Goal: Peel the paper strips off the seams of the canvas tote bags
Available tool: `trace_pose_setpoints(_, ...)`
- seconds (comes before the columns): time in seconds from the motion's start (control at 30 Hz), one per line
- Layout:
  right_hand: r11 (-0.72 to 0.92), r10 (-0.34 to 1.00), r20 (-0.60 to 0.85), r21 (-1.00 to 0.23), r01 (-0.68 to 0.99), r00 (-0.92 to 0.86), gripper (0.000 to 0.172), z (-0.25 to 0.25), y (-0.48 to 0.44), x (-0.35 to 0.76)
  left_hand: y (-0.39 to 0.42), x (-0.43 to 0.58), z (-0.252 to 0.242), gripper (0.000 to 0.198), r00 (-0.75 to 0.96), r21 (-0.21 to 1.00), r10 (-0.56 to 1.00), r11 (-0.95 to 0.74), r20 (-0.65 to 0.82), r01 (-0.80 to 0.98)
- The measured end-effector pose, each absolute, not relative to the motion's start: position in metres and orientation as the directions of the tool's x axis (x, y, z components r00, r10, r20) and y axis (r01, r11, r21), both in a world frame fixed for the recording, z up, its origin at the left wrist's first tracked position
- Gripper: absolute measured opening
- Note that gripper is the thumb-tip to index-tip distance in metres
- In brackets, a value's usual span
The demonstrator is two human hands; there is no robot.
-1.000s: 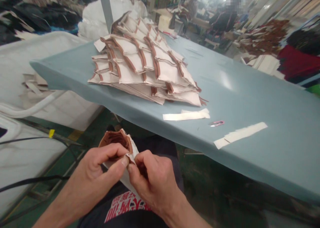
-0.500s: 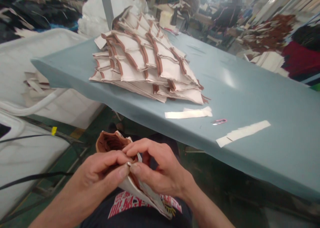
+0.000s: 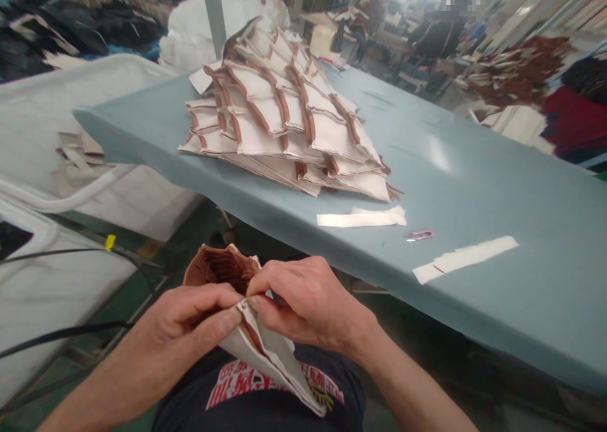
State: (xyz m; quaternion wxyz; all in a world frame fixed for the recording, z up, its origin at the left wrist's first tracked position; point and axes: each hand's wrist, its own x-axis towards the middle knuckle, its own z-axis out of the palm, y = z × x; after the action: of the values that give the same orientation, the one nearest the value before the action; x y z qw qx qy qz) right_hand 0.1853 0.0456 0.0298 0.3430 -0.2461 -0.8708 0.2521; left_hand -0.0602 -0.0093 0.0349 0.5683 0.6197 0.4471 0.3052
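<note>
A sewn fabric piece, off-white outside with a brown inner side, is held up in front of my lap. Its upper end gapes, showing folded brown layers. My left hand pinches the edge between thumb and fingers. Close against it, my right hand pinches the same edge with its thumb and index finger. The two sets of fingertips nearly touch at the seam, and they hide part of it. The lower corner of the piece hangs down over my dark printed shirt.
A blue-grey table carries a stack of off-white pieces with brown edges, strips, another strip and pink-handled thread snips. White bins stand at the left. A person is in the background.
My view has shifted slightly, so the table items sit a little further right. The held edge is spread wider, with more brown showing. Both hands keep their pinch.
</note>
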Motion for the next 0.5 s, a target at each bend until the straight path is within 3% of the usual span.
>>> trace_pose_setpoints(0.27, 0.645, 0.596, 0.131, -0.666, 0.375, -0.792, 0.014, 0.065, 0.061, 0.180, -0.004, -0.060, 0.030, 0.049, 0.330, 0.942, 0.933, 0.028, -0.144, 0.333)
trace_pose_setpoints(0.5, 0.715, 0.590, 0.129, -0.542, 0.442, -0.797, 0.025, 0.078, 0.063, 0.180, 0.015, -0.048, 0.053, 0.044, 0.353, 0.898, 0.930, -0.067, -0.102, 0.436)
